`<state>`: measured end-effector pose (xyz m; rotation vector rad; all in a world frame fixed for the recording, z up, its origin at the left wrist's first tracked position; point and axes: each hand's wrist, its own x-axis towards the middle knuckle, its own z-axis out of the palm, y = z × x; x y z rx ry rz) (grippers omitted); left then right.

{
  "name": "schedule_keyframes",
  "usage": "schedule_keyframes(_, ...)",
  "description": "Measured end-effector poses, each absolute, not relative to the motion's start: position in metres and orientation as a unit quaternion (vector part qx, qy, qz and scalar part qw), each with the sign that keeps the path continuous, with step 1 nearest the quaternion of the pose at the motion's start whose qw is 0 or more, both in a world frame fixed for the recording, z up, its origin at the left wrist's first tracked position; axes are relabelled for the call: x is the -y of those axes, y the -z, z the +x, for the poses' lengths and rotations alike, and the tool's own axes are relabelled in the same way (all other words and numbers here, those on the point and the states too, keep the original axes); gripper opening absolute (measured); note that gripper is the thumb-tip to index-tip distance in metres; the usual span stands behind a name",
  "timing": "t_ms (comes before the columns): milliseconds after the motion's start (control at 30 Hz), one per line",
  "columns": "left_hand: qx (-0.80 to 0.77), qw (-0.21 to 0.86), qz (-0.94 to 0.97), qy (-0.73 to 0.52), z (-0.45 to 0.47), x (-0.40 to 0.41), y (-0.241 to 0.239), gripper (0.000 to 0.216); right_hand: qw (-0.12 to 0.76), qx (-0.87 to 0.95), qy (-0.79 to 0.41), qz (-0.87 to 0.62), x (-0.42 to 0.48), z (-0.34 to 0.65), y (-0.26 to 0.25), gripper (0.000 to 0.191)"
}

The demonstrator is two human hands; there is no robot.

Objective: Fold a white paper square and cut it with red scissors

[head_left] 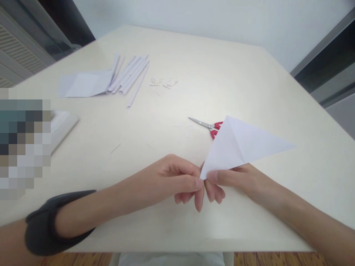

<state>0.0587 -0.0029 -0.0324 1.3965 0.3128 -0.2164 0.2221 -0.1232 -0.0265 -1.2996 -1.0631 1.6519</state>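
1. Cream table: work surface.
2. White paper triangle, 3 o'clock of centre: already folded, one crease showing, no cut visible in it. It is held just above the table by its lower corner.
3. Creased flat sheet, 10 o'clock, far side.
4. Paper strips, 11 o'clock, fanned beside the sheet: cutting work that looks finished.
5. Left hand, 6 o'clock: thumb and forefinger pinched on the triangle's lower corner.
6. Right hand, 5 o'clock: gripping that same corner, meeting the left.
7. Red-handled scissors, centre: lying closed, partly behind the triangle, untouched.
8. Paper scraps, 12 o'clock.
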Motion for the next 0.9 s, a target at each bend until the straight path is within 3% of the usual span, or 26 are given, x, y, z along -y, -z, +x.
schedule_keyframes(900, -0.106, 0.754, 0.632, 0.143, 0.057, -0.005, 0.033, 0.032, 0.401, 0.418, -0.681, -0.449, 0.123, 0.223, 0.025, 0.032)
